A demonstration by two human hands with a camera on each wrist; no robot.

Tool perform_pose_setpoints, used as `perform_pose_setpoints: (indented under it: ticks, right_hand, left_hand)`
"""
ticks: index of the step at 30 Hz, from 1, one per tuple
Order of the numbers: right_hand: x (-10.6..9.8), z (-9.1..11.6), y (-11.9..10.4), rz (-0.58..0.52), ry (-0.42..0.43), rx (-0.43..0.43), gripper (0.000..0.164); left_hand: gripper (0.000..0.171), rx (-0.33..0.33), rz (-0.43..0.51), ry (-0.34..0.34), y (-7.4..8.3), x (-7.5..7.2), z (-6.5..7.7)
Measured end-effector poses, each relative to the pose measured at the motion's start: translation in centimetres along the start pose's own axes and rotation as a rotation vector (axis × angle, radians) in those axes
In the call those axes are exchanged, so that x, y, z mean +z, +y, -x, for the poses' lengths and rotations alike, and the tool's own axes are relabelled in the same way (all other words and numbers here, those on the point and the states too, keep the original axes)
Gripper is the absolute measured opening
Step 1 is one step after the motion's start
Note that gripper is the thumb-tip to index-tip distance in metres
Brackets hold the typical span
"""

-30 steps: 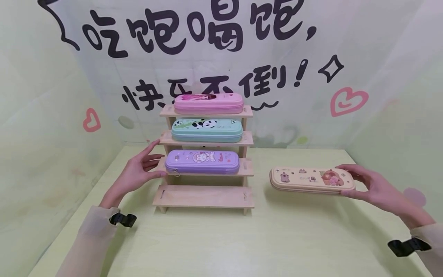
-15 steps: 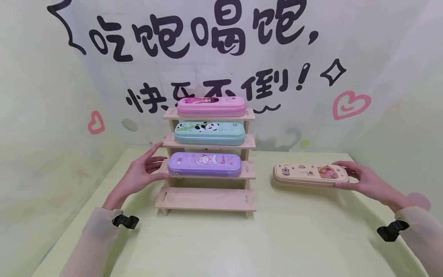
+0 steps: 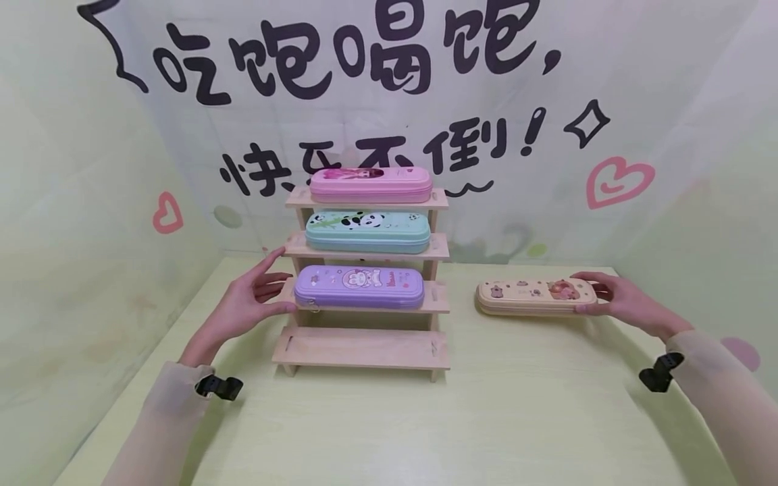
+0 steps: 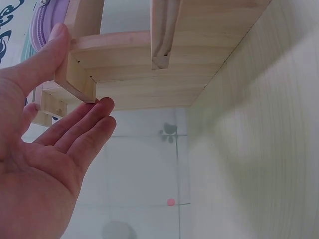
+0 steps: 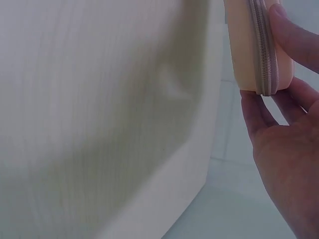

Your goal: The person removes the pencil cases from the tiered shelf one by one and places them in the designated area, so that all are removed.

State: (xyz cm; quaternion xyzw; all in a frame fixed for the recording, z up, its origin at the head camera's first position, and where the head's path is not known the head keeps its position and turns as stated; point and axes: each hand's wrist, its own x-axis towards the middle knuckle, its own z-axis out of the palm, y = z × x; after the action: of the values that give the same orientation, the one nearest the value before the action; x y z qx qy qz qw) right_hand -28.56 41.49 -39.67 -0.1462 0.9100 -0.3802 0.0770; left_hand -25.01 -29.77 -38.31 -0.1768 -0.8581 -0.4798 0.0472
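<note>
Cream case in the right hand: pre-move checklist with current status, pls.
1. Right hand holding cream case: ok.
2. Grip centred: not ok, right end only.
3. Cream case off table at held end: ok, per right wrist view.
4. Zip closed all round: cannot tell, back hidden.
5. Left hand touching rack: ok, on its left side.
6. Pink case, teal case, purple case seated on rack: ok, one per shelf.
</note>
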Motion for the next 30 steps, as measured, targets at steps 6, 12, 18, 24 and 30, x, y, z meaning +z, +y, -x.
perform_pose_setpoints:
  ticks: [6, 12, 18, 24, 30]
  right_hand:
    - [0.0, -1.4, 0.4, 0.004, -0.021, 0.013, 0.075]
    - [0.1, -2.6, 0.9, 0.104, -0.029, -0.02, 0.076]
    - [0.1, -3.2, 1.1, 0.16, -0.065, -0.054, 0.078]
    - [0.1, -4.2, 1.1, 0.193, -0.111, -0.036, 0.077]
    - [0.2, -4.6, 1.4, 0.166, -0.124, -0.016, 0.076]
  left_hand:
    - [0.108, 0.007, 0.0, -0.004, -0.1, 0.1, 0.0]
    - [0.109, 0.005, -0.015, 0.003, 0.0, 0.1, 0.0]
    - [0.109, -0.003, -0.025, 0.003, 0.0, 0.1, -0.1]
    - [0.109, -0.003, -0.022, 0.008, 0.1, 0.0, 0.0]
    - [0.108, -0.001, -0.024, 0.009, 0.1, 0.0, 0.0]
